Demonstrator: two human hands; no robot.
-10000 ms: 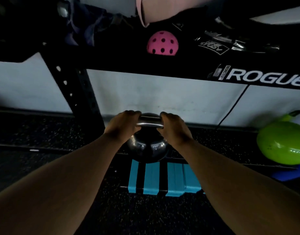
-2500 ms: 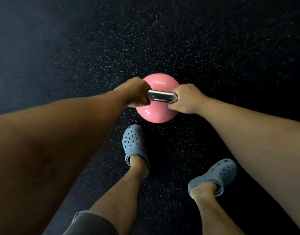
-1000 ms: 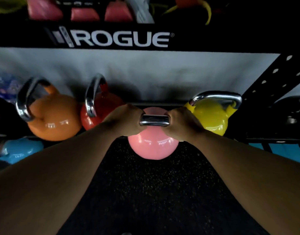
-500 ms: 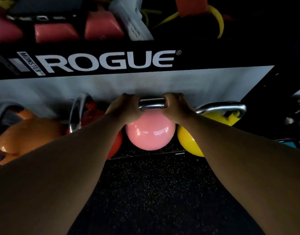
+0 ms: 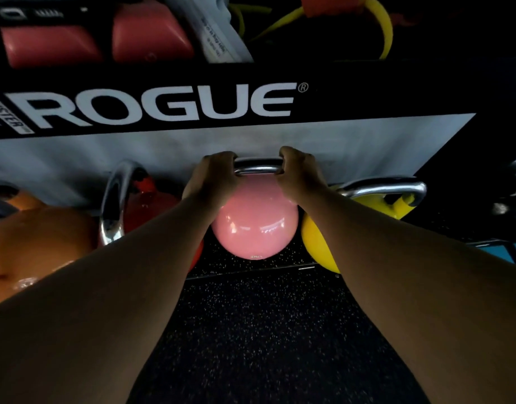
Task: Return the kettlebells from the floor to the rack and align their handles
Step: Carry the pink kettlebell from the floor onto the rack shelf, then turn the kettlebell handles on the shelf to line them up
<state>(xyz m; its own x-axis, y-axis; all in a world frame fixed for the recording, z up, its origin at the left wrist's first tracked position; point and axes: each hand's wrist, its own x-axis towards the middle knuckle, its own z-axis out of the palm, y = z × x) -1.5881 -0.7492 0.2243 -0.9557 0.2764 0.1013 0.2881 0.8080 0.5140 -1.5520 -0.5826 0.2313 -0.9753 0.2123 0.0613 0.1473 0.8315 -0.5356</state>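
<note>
Both hands grip the steel handle [image 5: 258, 167] of the pink kettlebell [image 5: 255, 225]: my left hand [image 5: 214, 179] clenched on its left end, my right hand [image 5: 300, 176] on its right. That pink kettlebell sits in the row on the low shelf of the rack [image 5: 163, 103], under the ROGUE beam. Just left of it is the red kettlebell [image 5: 152, 208], then the orange kettlebell [image 5: 38, 240]; just right of it, the yellow kettlebell [image 5: 315, 240], whose handle lies crosswise like the pink one's.

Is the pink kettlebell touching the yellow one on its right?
Cannot tell. In the head view, the right forearm covers the space between the round pink kettlebell and the yellow kettlebell.
</note>
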